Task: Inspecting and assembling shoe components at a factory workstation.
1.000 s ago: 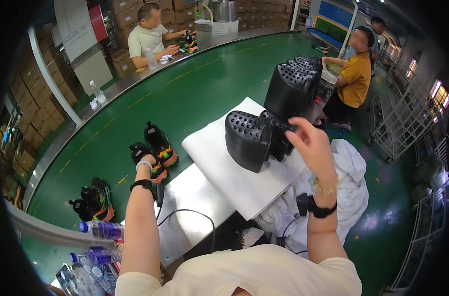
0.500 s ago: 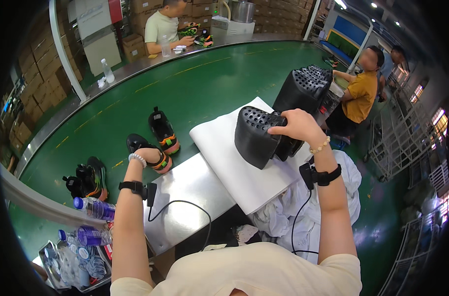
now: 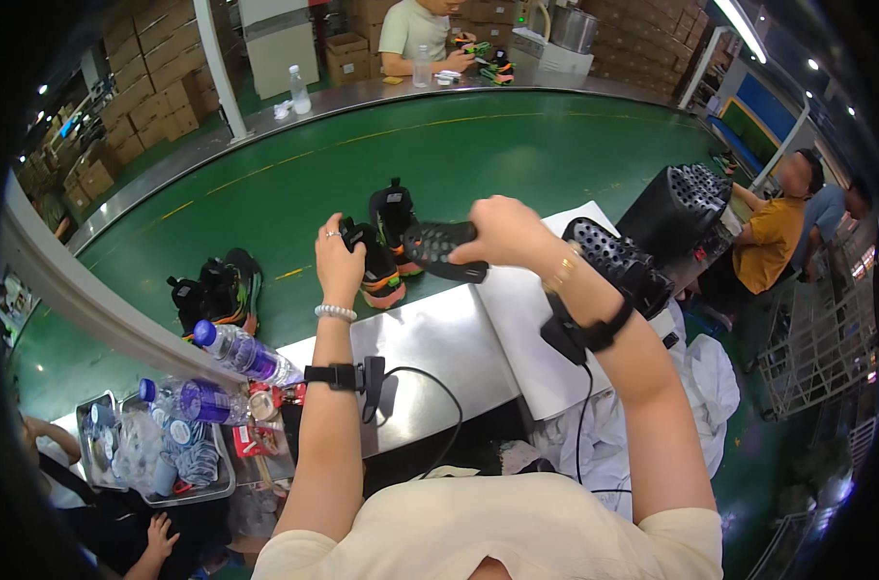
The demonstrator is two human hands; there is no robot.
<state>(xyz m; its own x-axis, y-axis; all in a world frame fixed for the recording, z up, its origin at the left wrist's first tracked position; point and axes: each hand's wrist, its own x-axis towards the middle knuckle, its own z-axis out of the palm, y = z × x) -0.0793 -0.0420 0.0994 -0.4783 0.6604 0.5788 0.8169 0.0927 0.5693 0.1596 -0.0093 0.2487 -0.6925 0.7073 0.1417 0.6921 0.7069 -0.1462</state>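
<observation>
My right hand (image 3: 505, 235) is closed on a black perforated insole (image 3: 437, 249), held by one end above the bench. Its other end points left, toward the shoes. My left hand (image 3: 339, 266) grips the upper of a black sneaker (image 3: 382, 287) with an orange and green sole, its fingers at the collar. Just behind stands another sneaker of the same kind (image 3: 394, 215). To the right, a nested stack of black insoles (image 3: 599, 249) rests on a white sheet (image 3: 521, 338), partly hidden by my right arm.
A larger insole stack (image 3: 666, 208) stands farther right. More sneakers (image 3: 225, 290) sit on the green conveyor (image 3: 294, 232) at left. Bottles (image 3: 251, 355) and a metal tray (image 3: 217, 490) are near my left arm. People work across the belt and at the right; another is lower left.
My right hand has come left from the insole stack with one insole. My left hand has shifted on the sneaker, its fingers now at the collar. The view has turned to the left.
</observation>
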